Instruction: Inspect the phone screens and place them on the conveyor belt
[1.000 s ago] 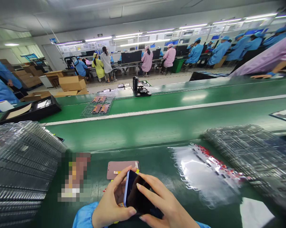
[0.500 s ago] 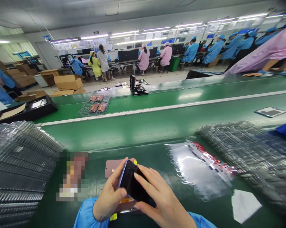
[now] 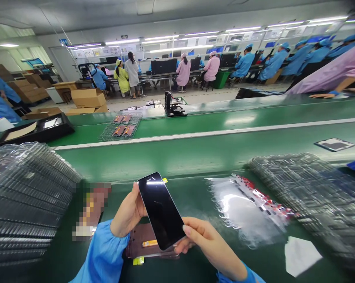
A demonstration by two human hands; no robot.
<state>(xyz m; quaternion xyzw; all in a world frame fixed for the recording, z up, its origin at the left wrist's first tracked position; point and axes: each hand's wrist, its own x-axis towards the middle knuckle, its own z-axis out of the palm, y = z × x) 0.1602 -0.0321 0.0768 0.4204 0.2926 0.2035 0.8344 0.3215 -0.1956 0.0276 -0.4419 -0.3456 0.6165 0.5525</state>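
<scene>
A dark, glossy phone screen panel [image 3: 162, 212] is held tilted between both hands, its face toward me. My left hand [image 3: 129, 210] grips its upper left edge, with the fingers hidden behind it. At the lower right corner, my right hand [image 3: 202, 237] pinches the edge between thumb and fingers. A small yellow tab [image 3: 165, 180] sticks out past the panel's top right. Beneath, on the green bench, lies a brown sheet part [image 3: 136, 239] with an orange strip and a yellow-green tab [image 3: 138, 260]. The panel covers some of it.
Stacked clear trays stand at the left [image 3: 24, 204] and right [image 3: 298, 188]. A fan of clear films [image 3: 242, 208] with red ends lies right of centre, near a white cloth [image 3: 301, 256]. Beyond runs a green conveyor [image 3: 213, 139] bearing a tray of brown parts [image 3: 123, 127]. A co-worker's pink sleeve [image 3: 327, 70] shows far right.
The panel has turned to show its full face. My right hand has moved off its face to the lower right corner; my left hand has stayed on the left edge, shifting slightly up.
</scene>
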